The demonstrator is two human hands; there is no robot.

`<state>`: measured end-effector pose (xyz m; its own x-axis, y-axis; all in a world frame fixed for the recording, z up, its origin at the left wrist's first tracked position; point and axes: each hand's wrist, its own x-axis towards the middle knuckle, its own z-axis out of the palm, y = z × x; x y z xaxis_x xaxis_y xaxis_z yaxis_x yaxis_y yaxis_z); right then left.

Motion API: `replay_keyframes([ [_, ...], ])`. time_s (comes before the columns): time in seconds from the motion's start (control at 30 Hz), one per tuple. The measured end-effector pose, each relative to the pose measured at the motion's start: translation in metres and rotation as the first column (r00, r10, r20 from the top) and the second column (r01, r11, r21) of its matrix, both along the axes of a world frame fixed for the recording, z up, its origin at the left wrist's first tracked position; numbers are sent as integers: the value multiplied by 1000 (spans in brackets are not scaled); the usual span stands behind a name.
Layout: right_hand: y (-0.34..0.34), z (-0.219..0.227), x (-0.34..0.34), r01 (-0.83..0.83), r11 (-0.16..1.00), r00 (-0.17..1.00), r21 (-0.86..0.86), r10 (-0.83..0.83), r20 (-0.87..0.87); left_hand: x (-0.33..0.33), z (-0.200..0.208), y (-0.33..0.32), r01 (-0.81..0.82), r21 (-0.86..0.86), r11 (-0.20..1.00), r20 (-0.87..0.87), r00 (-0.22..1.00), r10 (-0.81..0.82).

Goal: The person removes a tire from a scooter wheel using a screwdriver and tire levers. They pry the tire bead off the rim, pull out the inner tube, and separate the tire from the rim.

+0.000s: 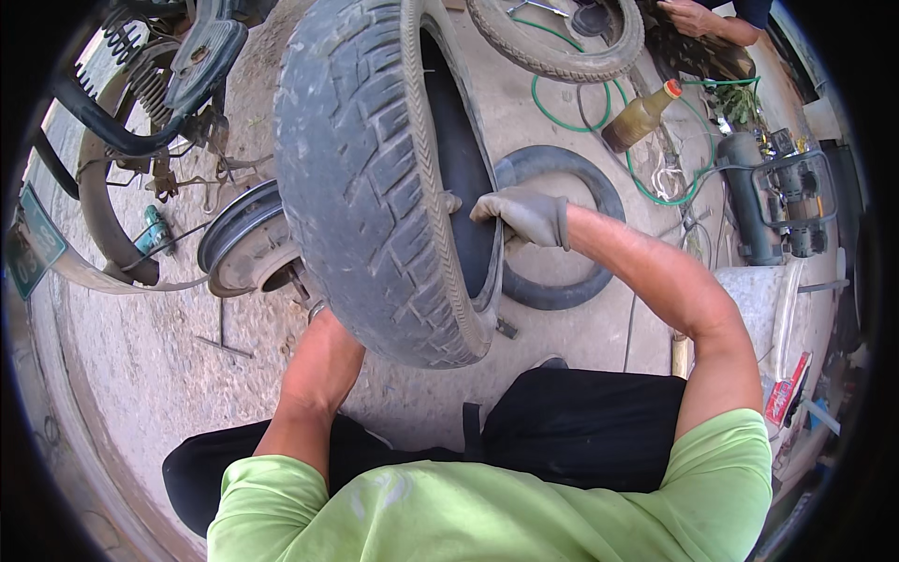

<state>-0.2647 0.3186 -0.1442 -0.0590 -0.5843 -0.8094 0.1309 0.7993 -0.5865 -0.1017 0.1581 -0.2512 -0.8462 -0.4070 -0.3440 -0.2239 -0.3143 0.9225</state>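
Observation:
A large worn, dusty black tyre (361, 178) stands tilted up in front of me, its tread toward the left and its opening toward the right. My right hand (524, 215), in a grey glove, is closed on the tyre's right-hand edge. Its fingers bend over the rim of the opening. My left forearm reaches up behind the lower left of the tyre, which hides the left hand. A gloved fingertip shows at the near edge of the opening; I cannot tell for certain which hand it belongs to.
A black inner tube (562, 290) lies behind my right hand. To the left are a wheel rim (239, 244) and a partly stripped motorbike (140, 103). Farther off lie another tyre (562, 66), a green hose, a brown bottle (641, 117) and a compressor (791, 192). Another person's hand (688, 17) is at the top right.

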Motion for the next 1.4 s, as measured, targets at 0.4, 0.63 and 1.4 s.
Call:
replay_keyframes([
  [0.4,4,-8,0,47,998,997,28,-49,67,-19,17,12,133,-482,866,259,966,-5],
  [0.63,2,-16,1,13,1000,994,11,-14,107,-13,19,9,249,-587,771,397,918,7],
  [1.4,34,-5,-6,191,979,967,-76,-174,186,-19,35,0,-163,185,969,52,986,156],
])
